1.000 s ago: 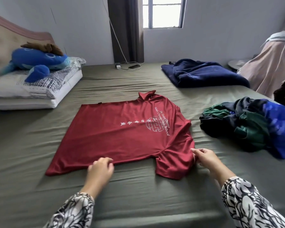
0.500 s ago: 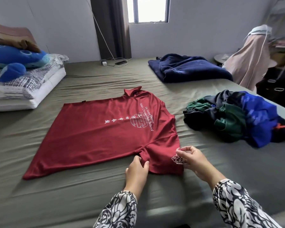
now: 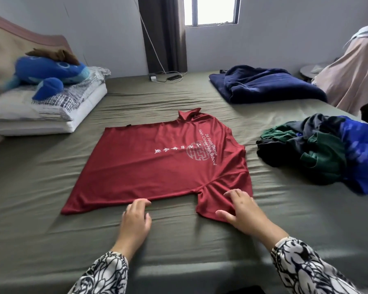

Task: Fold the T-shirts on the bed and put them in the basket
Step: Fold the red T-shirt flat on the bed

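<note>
Crimson, smooth-knit T-shirt (image 3: 157,166) with white lettering and a round white emblem lies spread flat in the middle of the frame, on the olive-green wrinkled bedsheet (image 3: 51,177) that covers the bed. Its collar points toward the right of the frame and its hem toward the left; the near sleeve lies toward the lower centre.

The left hand (image 3: 135,221), below centre, rests palm down on the sheet with its fingers loosely extended; the fingertips reach the near edge of the shirt's body and hold nothing. The right hand (image 3: 239,211), lower right of centre, lies flat with spread fingers pressing on the near sleeve, thumb out to the side, not gripping the cloth. Both wrists come out of black-and-white patterned sleeves at the bottom edge.

At centre right, well apart from the red shirt, sits a rumpled pile of dark green, black and bright blue garments (image 3: 327,151). Behind it, in the upper right, a folded navy fleece blanket (image 3: 266,85) lies on the sheet. In the upper left, a blue plush toy (image 3: 49,73) lies on a stack of white and black-checked pillows (image 3: 51,109). A dark curtain (image 3: 164,32) hangs beside the window at top centre, with a cable and charger on the bed below it.
</note>
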